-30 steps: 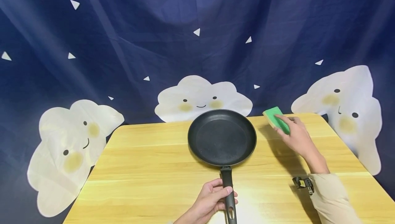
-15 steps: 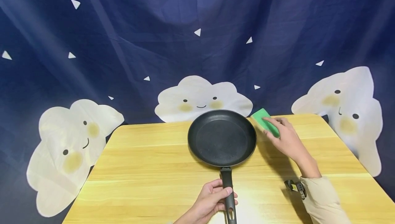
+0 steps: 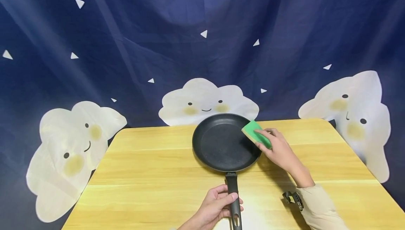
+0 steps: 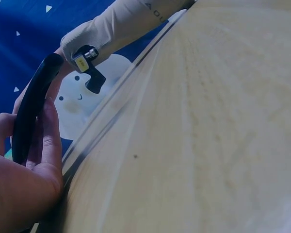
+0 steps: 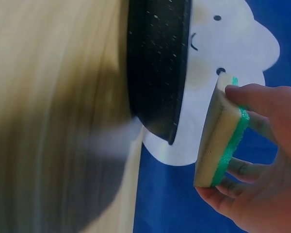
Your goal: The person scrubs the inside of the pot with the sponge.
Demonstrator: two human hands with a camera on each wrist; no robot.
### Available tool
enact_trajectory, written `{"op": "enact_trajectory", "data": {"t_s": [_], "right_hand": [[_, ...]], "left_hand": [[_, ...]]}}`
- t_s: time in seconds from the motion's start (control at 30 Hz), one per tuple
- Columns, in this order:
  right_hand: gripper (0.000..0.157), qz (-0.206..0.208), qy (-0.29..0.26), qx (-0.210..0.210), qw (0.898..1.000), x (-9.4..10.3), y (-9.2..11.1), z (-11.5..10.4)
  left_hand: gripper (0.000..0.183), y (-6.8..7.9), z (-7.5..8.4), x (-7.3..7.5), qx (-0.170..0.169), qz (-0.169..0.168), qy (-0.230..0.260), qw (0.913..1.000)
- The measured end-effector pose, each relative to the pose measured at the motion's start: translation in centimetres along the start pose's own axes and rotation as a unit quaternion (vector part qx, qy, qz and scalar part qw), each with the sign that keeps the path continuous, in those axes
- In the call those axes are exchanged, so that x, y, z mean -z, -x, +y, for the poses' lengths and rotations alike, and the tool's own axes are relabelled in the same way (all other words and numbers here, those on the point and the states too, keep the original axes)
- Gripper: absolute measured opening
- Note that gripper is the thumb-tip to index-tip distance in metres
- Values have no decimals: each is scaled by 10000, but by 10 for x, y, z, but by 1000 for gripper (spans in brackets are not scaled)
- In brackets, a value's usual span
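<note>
A black frying pan [image 3: 224, 144] is on the wooden table, its handle [image 3: 233, 187] pointing toward me. My left hand [image 3: 215, 205] grips that handle, thumb on top and fingers beneath; the left wrist view shows the same handle [image 4: 31, 109] between thumb and fingers. My right hand [image 3: 280, 151] holds a sponge [image 3: 255, 134] with a green face and a pale yellowish side. In the head view the sponge overlaps the pan's right rim. The right wrist view shows the sponge [image 5: 220, 136] pinched at its edges, apart from the pan's side, pale face toward the pan.
The wooden table [image 3: 152, 166] extends around the pan on both sides. Behind it hangs a dark blue curtain [image 3: 177, 29] with white triangles and smiling clouds. A small black device [image 3: 292, 200] is strapped at my right sleeve [image 3: 317, 205].
My right hand has carried the sponge leftward, from beside the pan to over its right rim. The left hand and the pan have stayed in place.
</note>
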State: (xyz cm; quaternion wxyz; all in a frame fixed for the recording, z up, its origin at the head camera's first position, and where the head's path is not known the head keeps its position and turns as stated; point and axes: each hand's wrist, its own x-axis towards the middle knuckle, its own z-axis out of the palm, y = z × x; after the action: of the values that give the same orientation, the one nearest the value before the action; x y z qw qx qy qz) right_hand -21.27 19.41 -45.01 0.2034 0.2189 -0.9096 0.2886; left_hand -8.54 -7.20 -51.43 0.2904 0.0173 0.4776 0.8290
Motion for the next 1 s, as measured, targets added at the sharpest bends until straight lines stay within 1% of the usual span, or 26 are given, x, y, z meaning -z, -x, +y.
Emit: {"op": "enact_trajectory", "data": {"t_s": [0.1, 0.3, 0.6, 0.77, 0.87, 1.0], "right_hand": [[42, -105, 39, 33, 9999, -6, 0, -2], [40, -473, 143, 91, 9987, -15, 1, -8], [40, -786, 317, 158, 9963, -25, 6, -12], [34, -851, 624, 292, 9940, -30, 7, -15], [31, -860, 820, 366, 9922, -32, 7, -16], [28, -852, 988, 379, 9907, -35, 7, -16]], "left_hand": [[46, 0, 0, 1, -1, 6, 15, 10000], [47, 0, 1, 2, 3, -16, 41, 10000], [47, 0, 0, 2, 30, -34, 27, 10000], [45, 0, -2, 4, -15, -80, 18, 10000], [44, 0, -2, 3, -64, -51, 11, 10000], [43, 0, -1, 2, -99, -35, 11, 9999]]}}
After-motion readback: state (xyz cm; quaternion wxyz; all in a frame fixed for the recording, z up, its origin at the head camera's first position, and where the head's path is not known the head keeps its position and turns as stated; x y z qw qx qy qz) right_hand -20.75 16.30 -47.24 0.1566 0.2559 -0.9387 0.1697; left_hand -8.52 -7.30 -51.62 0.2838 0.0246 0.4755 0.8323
